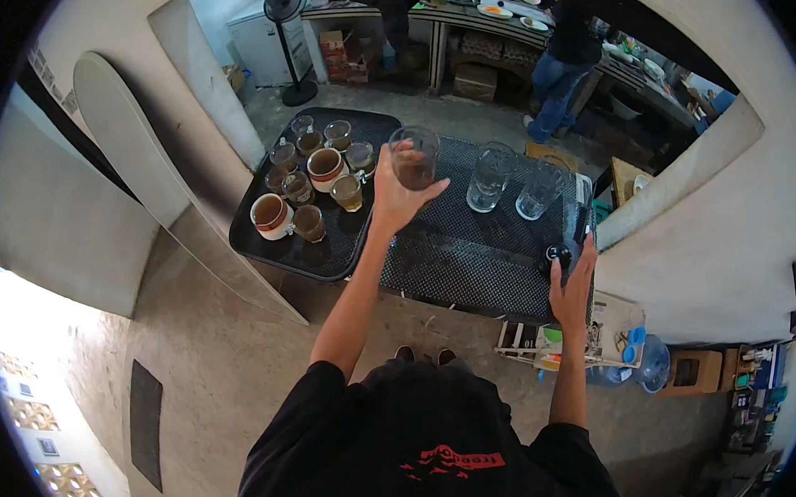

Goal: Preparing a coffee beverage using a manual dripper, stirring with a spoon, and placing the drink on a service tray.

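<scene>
My left hand (401,190) is wrapped around a tall clear glass (424,141) with brown contents low in it, raised above the mesh-topped counter (440,259). To its left, a black tray (330,263) carries several small glass cups of brown liquid and two cream-and-brown ceramic mugs, one (272,218) near the tray's left edge. Two clear glasses, a left one (488,181) and a right one (539,188), stand on the mesh. At the counter's right end, my right hand (570,296) has its fingers spread, its thumb beside a small black round object (558,255); whether they touch is unclear.
A leaning pale board (139,155) rises left of the tray. Beyond the wall opening are a standing fan (287,36), a worktop with plates (495,11), and a person in jeans (559,92). Below right are a small shelf (609,345) and water jugs (651,366).
</scene>
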A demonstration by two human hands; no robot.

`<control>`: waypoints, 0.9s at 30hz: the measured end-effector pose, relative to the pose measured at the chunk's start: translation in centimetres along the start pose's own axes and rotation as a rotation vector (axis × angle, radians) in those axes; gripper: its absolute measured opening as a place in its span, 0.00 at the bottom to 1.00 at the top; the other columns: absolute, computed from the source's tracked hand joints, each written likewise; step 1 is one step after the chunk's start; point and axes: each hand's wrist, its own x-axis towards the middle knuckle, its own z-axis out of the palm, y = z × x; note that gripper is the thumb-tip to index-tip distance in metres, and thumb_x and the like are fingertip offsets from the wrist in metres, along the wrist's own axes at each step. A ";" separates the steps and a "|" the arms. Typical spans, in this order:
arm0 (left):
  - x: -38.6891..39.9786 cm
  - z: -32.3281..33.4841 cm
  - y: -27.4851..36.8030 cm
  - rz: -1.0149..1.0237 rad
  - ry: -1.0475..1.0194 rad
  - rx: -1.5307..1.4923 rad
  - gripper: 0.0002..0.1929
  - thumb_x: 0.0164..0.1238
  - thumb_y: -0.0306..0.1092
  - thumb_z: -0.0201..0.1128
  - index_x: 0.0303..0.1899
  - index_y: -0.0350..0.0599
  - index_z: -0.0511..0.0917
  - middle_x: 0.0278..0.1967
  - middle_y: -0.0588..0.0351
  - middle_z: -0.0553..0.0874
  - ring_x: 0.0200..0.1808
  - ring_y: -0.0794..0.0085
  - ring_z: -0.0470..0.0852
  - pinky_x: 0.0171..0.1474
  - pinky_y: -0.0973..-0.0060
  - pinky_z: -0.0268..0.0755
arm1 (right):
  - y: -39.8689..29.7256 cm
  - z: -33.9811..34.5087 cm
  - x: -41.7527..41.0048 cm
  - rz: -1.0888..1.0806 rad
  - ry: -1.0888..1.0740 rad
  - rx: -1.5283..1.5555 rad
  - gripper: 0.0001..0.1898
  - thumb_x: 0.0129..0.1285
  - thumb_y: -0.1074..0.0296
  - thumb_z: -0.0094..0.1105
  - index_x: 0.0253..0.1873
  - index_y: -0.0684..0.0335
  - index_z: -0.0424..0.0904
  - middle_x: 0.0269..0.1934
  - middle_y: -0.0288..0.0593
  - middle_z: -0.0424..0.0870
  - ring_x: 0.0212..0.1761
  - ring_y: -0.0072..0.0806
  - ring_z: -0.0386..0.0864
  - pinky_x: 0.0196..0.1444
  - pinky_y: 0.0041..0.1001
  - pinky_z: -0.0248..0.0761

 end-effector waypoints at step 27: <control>15.2 -3.7 -5.6 -0.212 0.074 0.599 0.41 0.28 0.44 0.88 0.48 0.39 0.74 0.42 0.45 0.88 0.47 0.57 0.87 0.53 0.63 0.81 | 0.1 0.9 -0.7 0.006 0.037 -0.149 0.40 0.65 0.61 0.65 0.77 0.63 0.56 0.73 0.59 0.60 0.74 0.54 0.61 0.74 0.52 0.53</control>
